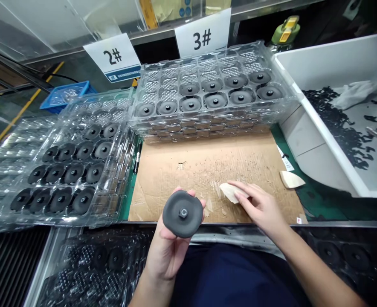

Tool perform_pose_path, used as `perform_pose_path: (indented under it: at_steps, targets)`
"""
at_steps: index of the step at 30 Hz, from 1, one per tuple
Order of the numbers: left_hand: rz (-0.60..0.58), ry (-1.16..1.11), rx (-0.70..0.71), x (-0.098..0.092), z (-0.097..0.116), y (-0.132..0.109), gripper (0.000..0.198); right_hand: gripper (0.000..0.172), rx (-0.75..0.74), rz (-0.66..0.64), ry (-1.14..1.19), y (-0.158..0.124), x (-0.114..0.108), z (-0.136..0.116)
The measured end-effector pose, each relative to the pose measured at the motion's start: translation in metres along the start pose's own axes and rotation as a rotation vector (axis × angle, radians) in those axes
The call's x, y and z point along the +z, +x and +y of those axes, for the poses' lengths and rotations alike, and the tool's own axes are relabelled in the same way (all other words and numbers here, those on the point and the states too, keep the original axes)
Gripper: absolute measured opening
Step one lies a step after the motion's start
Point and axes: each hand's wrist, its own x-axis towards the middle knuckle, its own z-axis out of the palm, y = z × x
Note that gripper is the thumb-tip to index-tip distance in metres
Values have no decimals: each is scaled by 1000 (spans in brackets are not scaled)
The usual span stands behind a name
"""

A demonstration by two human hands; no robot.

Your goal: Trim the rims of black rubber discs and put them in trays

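Note:
My left hand [169, 251] is closed around a round dark grey rubber disc [182, 214] with a small metal nut at its centre, held up over the near edge of the cardboard sheet [207, 170]. My right hand [259, 204] rests on the cardboard to the right, its fingers lying on a pale wedge-shaped scraper piece [229, 190]. A second pale wedge piece [291, 179] lies off the cardboard's right edge.
A clear blister tray [118, 170] holding several black discs sits at the left, and a stack of similar trays [207, 123] at the back under the 3# sign. A white bin [319, 128] with black scraps stands right. More trays lie below the table edge.

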Motion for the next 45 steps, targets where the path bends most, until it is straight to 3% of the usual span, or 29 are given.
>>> perform_pose_path:
  at_steps: [4,7,9,12,14,17,20,23,27,30,35,41,45]
  targets:
    - [-46,-39,-39,14,-2,-1,58,33,6,130,-184,-4,21,21]
    - [-73,-33,-52,15,-4,-3,57,33,-30,201,-103,0,15,4]
    - [-99,71,11,12,-5,-4,56,31,-64,193,6,3,7,-12]
    - [-201,580,318,6,-8,-3,62,29,-92,124,147,4,4,-28]
    - [-283,989,549,3,-10,0,91,27,-97,101,215,1,7,-32]
    - [-323,1286,659,1,-13,3,113,25,-49,83,328,-9,10,-32]
    - [-315,1327,634,1,-13,4,112,23,78,58,521,-18,2,-35]
    - [-295,1253,599,1,-11,3,111,22,166,-78,718,-21,-12,-46]
    - [-266,1122,481,-2,-9,1,102,19,146,-371,835,-15,-28,-61]
    - [-277,1073,356,-6,-7,1,92,23,89,-472,833,-7,-31,-68]
    - [-207,1144,288,-12,-5,-1,77,16,74,-442,716,-1,-13,-69]
    - [-188,1220,240,-19,9,-10,68,18,399,-469,907,-12,21,-64]
    - [-133,959,96,-41,12,-21,38,26,531,-453,1021,-22,44,-68]
